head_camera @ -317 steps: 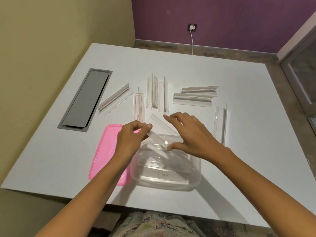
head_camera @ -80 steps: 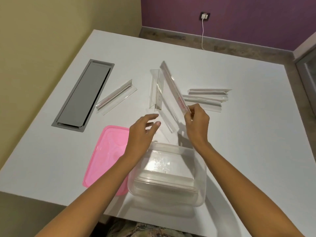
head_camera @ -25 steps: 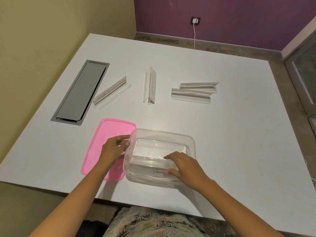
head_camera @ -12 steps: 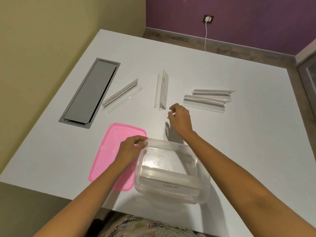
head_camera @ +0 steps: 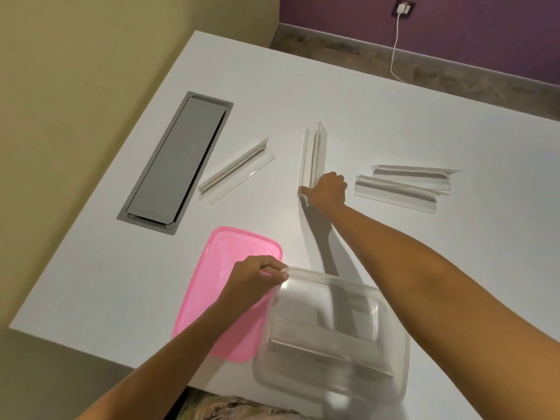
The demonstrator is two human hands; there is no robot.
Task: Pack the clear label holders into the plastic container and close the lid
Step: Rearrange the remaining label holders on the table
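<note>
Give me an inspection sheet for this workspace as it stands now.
Surface: white table, matte, bare in most places.
Job's things: clear container at the near edge, open, holders inside; pink lid lying beside it; middle holder, left holder and two right holders not yet packed.
Clutter: nothing seen.
Hands: left hand grips the container's far-left rim; right hand closes on the middle holder's near end.
Cables: white charger cable from a wall socket to the floor.
Surroundings: grey cable hatch set in the table; purple and yellow walls.
</note>
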